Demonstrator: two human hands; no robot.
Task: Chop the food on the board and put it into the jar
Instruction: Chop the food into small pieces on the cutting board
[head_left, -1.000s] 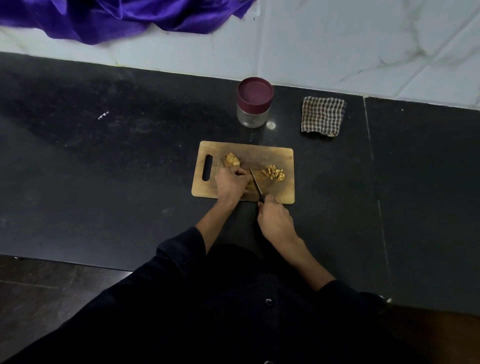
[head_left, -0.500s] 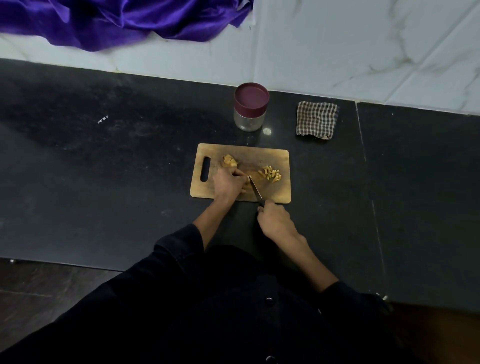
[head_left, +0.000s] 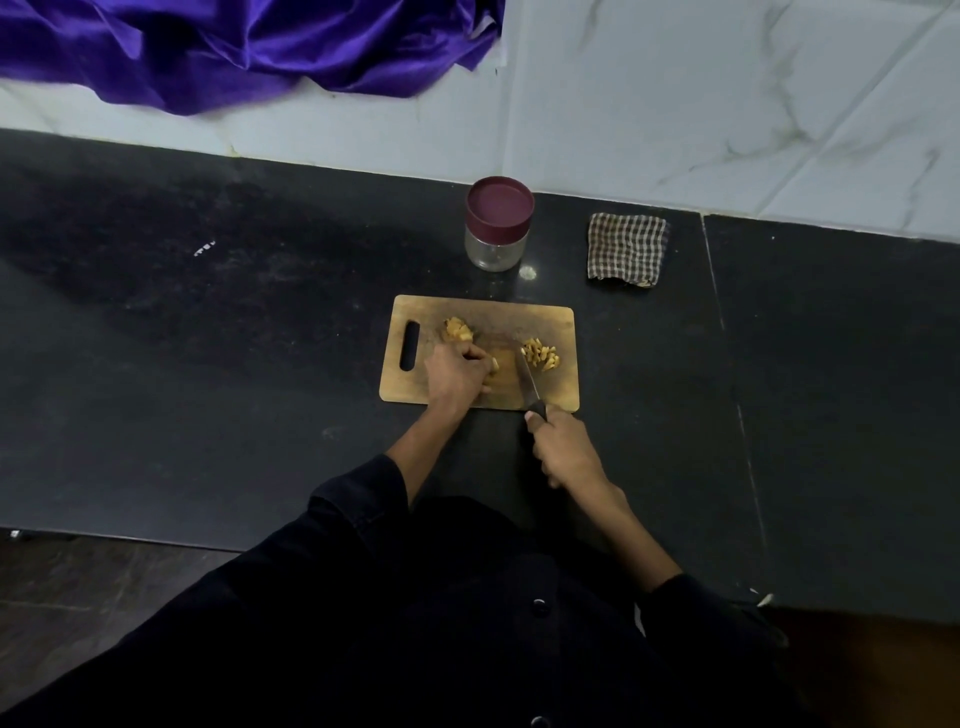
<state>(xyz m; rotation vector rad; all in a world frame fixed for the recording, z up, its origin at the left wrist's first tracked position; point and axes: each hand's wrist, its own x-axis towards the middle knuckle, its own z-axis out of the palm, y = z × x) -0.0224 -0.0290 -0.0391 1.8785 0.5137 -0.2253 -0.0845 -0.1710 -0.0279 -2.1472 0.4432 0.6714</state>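
Chopping is the step you are in: both your hands are at work on a wooden cutting board (head_left: 410, 387) lying on a dark counter (head_left: 208, 364). Your left hand (head_left: 457, 375) has its fingers curled down over a small yellowish piece of food (head_left: 494, 364), pinning it near the middle of the board. Your right hand (head_left: 563, 449) is wrapped around the dark handle of a knife (head_left: 530, 383), at the board's near edge, with the blade angled away from you, just right of the pinned piece. A heap of cut pieces (head_left: 542, 354) lies to the right of the blade, and an uncut chunk (head_left: 458, 329) waits beyond your left hand, toward the handle slot. The jar (head_left: 497, 228), clear glass with a maroon lid on top, stands behind the board near the wall, with a folded checked cloth (head_left: 626, 248) to its right. Most likely the next move calls for slicing the pinned piece with fingertips tucked clear of the blade, then the far chunk. The jar's lid must come off before anything can go in.
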